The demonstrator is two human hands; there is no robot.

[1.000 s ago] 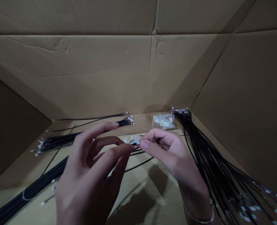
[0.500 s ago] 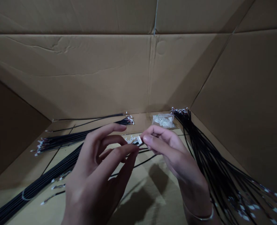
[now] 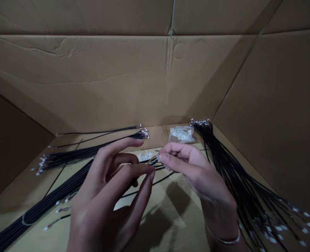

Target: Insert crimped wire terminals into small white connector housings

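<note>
White connector (image 3: 157, 157) half-hidden by right hand (image 3: 188, 168)

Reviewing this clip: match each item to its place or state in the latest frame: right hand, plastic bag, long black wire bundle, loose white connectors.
Items:
1. right hand
2. plastic bag
3. long black wire bundle
4. loose white connectors

Places or states:
A. along the right wall of the box
B. just past the left hand
C. pinching a white connector
D. by the far wall

Pairs: 1-C, 2-D, 3-A, 4-B
</note>
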